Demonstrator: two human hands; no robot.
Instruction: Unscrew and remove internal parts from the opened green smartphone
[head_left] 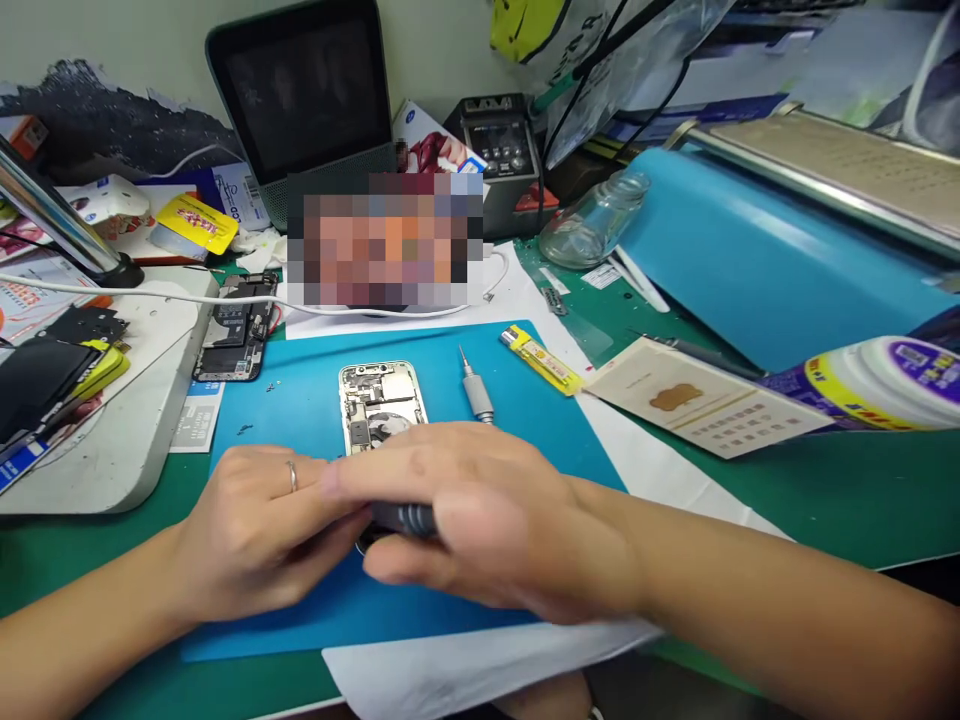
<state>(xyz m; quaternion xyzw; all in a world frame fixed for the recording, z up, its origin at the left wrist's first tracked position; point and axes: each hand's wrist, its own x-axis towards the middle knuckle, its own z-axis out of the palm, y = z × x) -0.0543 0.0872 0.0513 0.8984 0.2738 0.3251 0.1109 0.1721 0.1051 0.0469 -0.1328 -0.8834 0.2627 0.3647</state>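
My right hand [502, 520] is closed around a black piece with a ribbed end [405, 518]; the fingers and palm hide most of it, and its kind is not clear. Fingers bent inward, my left hand [255, 530] meets the right fingertips at the left end of that piece, and what it grips there is hidden. Just behind and below both hands lies an opened phone [384, 392] with bare inner parts, its lower half largely covered. A small grey screwdriver [476, 388] rests to the right of the phone on the blue mat [300, 400].
Another opened phone [238, 325] lies at the mat's upper left, near a white stand base [161, 420]. Tiny dark bits are on the mat's left side. A yellow packet [541, 360], a printed card [697, 395], a white bottle [885, 380] and a glass jar [596, 220] stand or lie rightward. A white cable [352, 306] crosses behind.
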